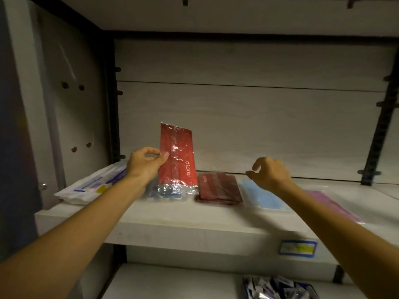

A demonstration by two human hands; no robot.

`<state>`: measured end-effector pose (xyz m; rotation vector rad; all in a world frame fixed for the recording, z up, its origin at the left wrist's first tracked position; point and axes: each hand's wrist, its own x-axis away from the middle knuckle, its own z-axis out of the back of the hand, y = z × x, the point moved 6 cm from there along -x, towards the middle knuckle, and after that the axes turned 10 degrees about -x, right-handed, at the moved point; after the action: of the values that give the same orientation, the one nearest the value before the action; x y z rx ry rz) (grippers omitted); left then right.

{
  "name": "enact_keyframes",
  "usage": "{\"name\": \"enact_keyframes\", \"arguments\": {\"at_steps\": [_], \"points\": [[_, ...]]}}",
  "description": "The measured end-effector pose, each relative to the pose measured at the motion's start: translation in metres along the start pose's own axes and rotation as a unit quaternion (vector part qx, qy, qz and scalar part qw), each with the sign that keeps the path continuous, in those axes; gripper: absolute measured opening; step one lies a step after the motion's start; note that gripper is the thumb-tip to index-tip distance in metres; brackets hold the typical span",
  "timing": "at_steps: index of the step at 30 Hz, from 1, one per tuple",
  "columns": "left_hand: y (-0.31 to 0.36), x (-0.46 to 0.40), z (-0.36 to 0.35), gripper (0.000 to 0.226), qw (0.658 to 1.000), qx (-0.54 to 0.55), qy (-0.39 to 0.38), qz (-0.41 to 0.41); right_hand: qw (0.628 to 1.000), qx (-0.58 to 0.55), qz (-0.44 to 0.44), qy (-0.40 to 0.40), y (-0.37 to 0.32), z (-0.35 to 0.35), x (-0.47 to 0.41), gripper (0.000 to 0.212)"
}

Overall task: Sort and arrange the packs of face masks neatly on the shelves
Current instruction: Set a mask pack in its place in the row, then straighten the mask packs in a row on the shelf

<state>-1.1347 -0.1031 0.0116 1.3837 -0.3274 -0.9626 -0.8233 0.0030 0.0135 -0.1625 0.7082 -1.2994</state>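
The left hand (145,162) pinches the red pack (176,156) upright; lay it flat on the dark red stack (219,187); the right hand (269,172) hovers loose and empty.

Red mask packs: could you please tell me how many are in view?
2. One red pack is held upright in the left hand; another, the dark red pack, lies flat on the shelf right of it. More may lie stacked beneath.

Shelf (194,221): four packs laid in a row
Held pack (177,156): upright, left of the flat stack (219,188)
Bin (278,288): below the shelf
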Motion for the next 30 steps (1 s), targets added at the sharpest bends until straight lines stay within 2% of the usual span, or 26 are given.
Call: {"name": "enact_keyframes", "arguments": {"at_steps": [8, 12, 16, 19, 24, 30], "points": [[0.008, 0.003, -0.067, 0.017, 0.998, -0.029, -0.055, 0.026, 0.999, 0.012, 0.026, 0.025, 0.049, 0.039, -0.023, 0.027], [0.004, 0.010, -0.097, 0.027, 0.994, -0.072, -0.081, 0.032, 0.998, 0.014, 0.051, 0.019, 0.065, 0.047, -0.031, 0.027], [-0.004, 0.014, -0.112, 0.025, 0.985, -0.144, -0.084, 0.031, 0.997, 0.016, 0.074, 0.000, 0.076, 0.045, -0.035, 0.024], [-0.005, 0.017, -0.111, 0.027, 0.973, -0.226, -0.053, 0.018, 0.995, 0.028, 0.095, -0.018, 0.079, 0.039, -0.034, 0.024], [-0.006, 0.024, -0.110, 0.033, 0.939, -0.341, -0.042, 0.003, 0.990, 0.038, 0.126, -0.041, 0.079, 0.029, -0.031, 0.025], [0.016, 0.032, -0.104, 0.041, 0.886, -0.457, -0.018, -0.076, 0.989, 0.038, 0.141, -0.032, 0.076, 0.035, -0.025, 0.027]]}}
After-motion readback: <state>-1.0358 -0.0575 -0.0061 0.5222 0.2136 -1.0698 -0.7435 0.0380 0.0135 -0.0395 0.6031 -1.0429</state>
